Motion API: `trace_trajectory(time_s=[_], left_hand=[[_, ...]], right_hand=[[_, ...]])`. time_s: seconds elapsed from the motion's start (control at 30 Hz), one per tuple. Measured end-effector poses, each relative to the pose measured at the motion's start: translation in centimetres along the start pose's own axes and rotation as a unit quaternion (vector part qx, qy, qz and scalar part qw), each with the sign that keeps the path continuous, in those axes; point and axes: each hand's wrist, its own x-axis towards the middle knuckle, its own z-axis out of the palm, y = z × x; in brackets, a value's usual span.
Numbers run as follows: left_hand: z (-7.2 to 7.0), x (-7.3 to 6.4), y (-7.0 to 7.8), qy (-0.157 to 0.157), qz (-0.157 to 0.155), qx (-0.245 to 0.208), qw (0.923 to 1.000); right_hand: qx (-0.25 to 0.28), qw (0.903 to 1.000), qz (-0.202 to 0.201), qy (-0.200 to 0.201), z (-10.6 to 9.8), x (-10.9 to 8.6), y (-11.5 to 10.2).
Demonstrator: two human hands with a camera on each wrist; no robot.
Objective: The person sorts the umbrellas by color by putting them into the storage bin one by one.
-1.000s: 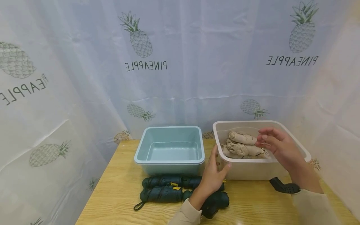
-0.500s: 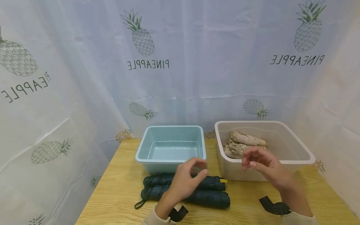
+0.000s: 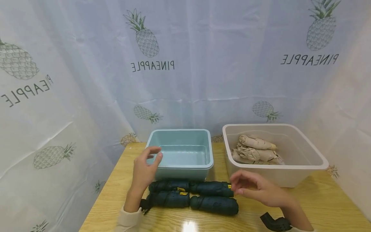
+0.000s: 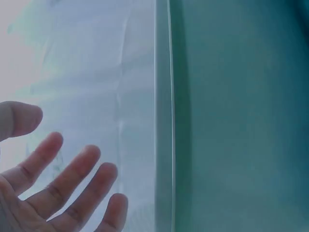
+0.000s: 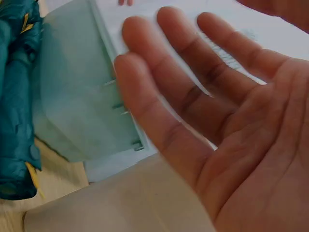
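My left hand [image 3: 145, 170] hovers at the left front corner of the light blue bin [image 3: 179, 167], its fingers relaxed and holding nothing. Relaxed, slightly bent fingers also show on my right hand [image 3: 261, 190], which is in front of the beige bin [image 3: 278, 172] and holds nothing. Several dark folded umbrellas [image 3: 214, 205] with yellow tags lie in two rows before the blue bin. The right hand's fingertips are near the right end of the back row; contact cannot be told. Crumpled tan rolls [image 3: 256, 142], apparently paper-wrapped, lie inside the beige bin.
Both bins stand side by side on a wooden table [image 3: 107, 199], with a narrow gap between them. A pale curtain [image 3: 191, 80] printed with pineapples hangs behind and at both sides. A black wrist strap [image 3: 275, 223] sits on the right wrist.
The left hand has left the beige bin's rim and moved left across the umbrellas to the blue bin's corner. The right hand has come out of the beige bin and lowered in front of it.
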Motion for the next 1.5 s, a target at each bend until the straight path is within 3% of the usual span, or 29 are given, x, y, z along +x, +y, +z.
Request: trace_trajectory(time_s=[0.1,0.23,0.5,0.67,0.9,1.2,1.5], left_hand=[[-1.1,0.3,-1.0,0.019,-0.018,-0.001,0.9997],[-2.3,0.4,-2.3,0.023,-0.048,-0.008,0.9986],[-2.8,0.4,-5.4,-0.02,-0.133,-0.01,0.9909],[-2.5,0.6,-7.1,-0.039,-0.167,-0.018,0.9851],[-2.3,1.1,-8.7,-0.056,-0.187,-0.03,0.9803],[-1.9,0.9,-10.0,-0.09,-0.203,-0.094,0.9705],[-2.2,0.5,-11.2,-0.163,-0.183,-0.157,0.9566]], right_hand=[[-0.061,0.9972,0.042,-0.007,0.5,0.3,0.4],[-0.11,0.9911,0.073,-0.014,1.1,0.6,1.1],[-0.155,0.9812,0.113,-0.015,1.8,0.7,3.2],[-0.202,0.9671,0.153,-0.017,1.7,0.6,4.3],[-0.27,0.9472,0.17,-0.032,1.3,0.6,5.2],[-0.232,0.9447,0.22,-0.072,1.3,-0.1,4.7],[-0.227,0.9383,0.25,-0.075,1.5,-0.1,4.8]])
